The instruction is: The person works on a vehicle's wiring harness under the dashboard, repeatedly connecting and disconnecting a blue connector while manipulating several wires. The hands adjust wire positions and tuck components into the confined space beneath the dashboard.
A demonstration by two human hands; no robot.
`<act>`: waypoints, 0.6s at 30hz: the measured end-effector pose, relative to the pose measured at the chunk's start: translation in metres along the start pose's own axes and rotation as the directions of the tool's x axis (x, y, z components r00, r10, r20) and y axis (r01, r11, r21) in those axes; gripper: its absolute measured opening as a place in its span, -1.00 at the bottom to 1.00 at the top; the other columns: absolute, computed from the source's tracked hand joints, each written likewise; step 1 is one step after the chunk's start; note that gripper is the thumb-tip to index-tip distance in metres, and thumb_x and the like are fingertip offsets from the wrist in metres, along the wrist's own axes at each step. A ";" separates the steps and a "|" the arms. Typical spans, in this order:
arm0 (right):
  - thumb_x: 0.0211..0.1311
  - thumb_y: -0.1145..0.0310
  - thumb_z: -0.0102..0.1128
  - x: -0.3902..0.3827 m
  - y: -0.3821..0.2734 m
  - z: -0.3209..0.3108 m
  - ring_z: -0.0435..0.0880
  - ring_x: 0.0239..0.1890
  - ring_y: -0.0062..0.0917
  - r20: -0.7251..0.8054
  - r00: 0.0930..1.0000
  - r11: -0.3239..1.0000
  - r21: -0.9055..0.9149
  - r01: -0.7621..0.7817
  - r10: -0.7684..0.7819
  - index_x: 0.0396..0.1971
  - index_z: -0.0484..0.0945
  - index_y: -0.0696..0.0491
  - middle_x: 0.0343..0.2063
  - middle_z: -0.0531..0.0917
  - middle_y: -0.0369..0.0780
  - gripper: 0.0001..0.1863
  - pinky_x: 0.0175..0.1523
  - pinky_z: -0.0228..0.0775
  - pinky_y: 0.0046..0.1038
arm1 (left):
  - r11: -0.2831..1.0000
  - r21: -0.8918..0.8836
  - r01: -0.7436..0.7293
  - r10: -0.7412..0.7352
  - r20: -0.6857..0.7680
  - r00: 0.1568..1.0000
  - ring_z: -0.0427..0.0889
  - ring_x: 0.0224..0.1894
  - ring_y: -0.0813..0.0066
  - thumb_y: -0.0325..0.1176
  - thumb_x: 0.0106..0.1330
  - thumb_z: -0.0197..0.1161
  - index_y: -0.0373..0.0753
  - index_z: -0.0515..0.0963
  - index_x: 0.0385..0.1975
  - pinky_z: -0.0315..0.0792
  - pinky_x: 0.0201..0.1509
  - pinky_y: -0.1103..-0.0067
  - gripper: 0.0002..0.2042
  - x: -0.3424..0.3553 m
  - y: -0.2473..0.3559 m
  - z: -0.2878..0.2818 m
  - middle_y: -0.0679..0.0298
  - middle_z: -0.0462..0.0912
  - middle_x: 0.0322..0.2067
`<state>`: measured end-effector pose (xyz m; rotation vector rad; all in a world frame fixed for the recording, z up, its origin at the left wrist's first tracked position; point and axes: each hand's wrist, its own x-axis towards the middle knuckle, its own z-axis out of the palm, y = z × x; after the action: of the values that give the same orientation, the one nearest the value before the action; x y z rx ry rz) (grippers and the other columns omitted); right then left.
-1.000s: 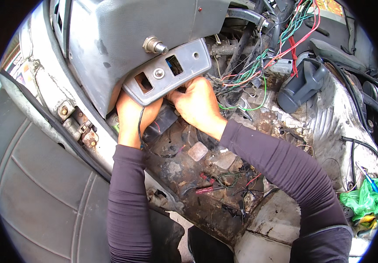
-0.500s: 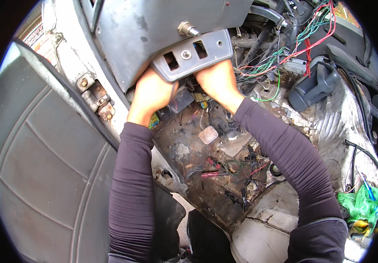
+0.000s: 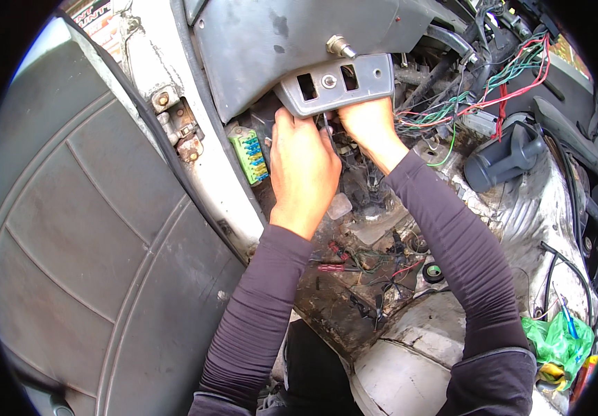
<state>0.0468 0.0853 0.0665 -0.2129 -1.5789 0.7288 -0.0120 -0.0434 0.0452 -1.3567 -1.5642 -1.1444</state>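
Head view, looking down on a vehicle's footwell. Nearest, two dark sleeves (image 3: 250,315) reach forward past a pale curved housing (image 3: 410,343), which occupies the near right corner of the stained floor (image 3: 321,301). Near the floor's middle, a red-handled tool (image 3: 332,267) lies beside scraps of wire; toward its right edge, a black roll with a green core (image 3: 433,273) lies near the right sleeve. Beyond the floor's right side rests a crumpled green bag (image 3: 564,338). Farther forward, the left hand (image 3: 304,173) is raised with its back to the camera, its fingertips at the lower edge of a grey switch panel (image 3: 331,99); whether they pinch anything cannot be told. Just left of this hand, near the floor's far left corner, stands a green fuse block (image 3: 249,156). The right hand (image 3: 372,126) reaches beneath the panel's right half, which hides its fingers, so its grip cannot be determined. The panel, with two rectangular openings flanking a toggle switch (image 3: 329,82), sits below the grey dashboard (image 3: 264,59). To its right hang red, green and white wires (image 3: 476,104).
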 end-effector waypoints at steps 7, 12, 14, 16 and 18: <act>0.36 0.59 0.12 -0.005 -0.007 0.001 0.64 -0.57 -0.58 0.032 0.994 0.913 0.393 -0.111 0.107 -0.24 0.62 0.17 -0.47 0.70 -0.25 -0.90 -0.52 0.47 -0.49 | 0.983 0.184 -0.024 0.020 0.025 0.999 0.72 -0.24 -0.14 -0.39 0.19 0.41 -0.25 0.64 -0.18 0.58 -0.16 0.13 -0.78 0.019 -0.007 0.008 -0.05 0.67 -0.22; 0.36 0.62 0.11 -0.004 -0.009 -0.002 0.67 -0.48 -0.60 0.077 0.990 0.911 0.388 -0.140 0.119 -0.22 0.60 0.13 -0.41 0.69 -0.26 -0.88 -0.42 0.52 -0.52 | 0.979 0.184 -0.091 0.102 -0.048 0.994 0.72 -0.37 -0.08 -0.36 0.21 0.38 -0.21 0.66 -0.26 0.59 -0.26 0.19 -0.85 0.022 -0.026 0.012 0.06 0.70 -0.31; 0.36 0.62 0.10 -0.004 -0.010 -0.002 0.67 -0.48 -0.59 0.075 0.986 0.901 0.401 -0.166 0.148 -0.22 0.60 0.14 -0.42 0.70 -0.26 -0.88 -0.42 0.52 -0.53 | 0.980 0.161 -0.115 0.130 -0.087 0.988 0.72 -0.37 -0.07 -0.35 0.21 0.38 -0.25 0.70 -0.29 0.58 -0.28 0.20 -0.85 0.020 -0.027 0.012 0.06 0.69 -0.30; 0.37 0.64 0.06 -0.005 -0.009 -0.001 0.68 -0.49 -0.58 0.053 0.995 0.915 0.392 -0.097 0.082 -0.19 0.61 0.15 -0.42 0.70 -0.25 -0.84 -0.44 0.51 -0.53 | 0.987 0.132 -0.087 0.100 -0.101 0.990 0.70 -0.38 -0.08 -0.35 0.21 0.39 -0.28 0.72 -0.31 0.56 -0.28 0.19 -0.85 0.018 -0.023 0.007 0.06 0.69 -0.32; 0.37 0.65 0.04 -0.005 -0.008 -0.001 0.67 -0.52 -0.58 0.015 1.000 0.921 0.388 -0.014 0.009 -0.12 0.63 0.18 -0.43 0.72 -0.23 -0.79 -0.47 0.47 -0.53 | 0.981 0.160 -0.106 0.130 -0.148 0.980 0.72 -0.40 -0.02 -0.35 0.23 0.38 -0.31 0.73 -0.35 0.56 -0.25 0.19 -0.85 0.019 -0.021 -0.003 0.04 0.69 -0.30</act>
<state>0.0503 0.0766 0.0664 0.0760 -1.4118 1.0374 -0.0355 -0.0412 0.0613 -1.2121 -1.4078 -1.0129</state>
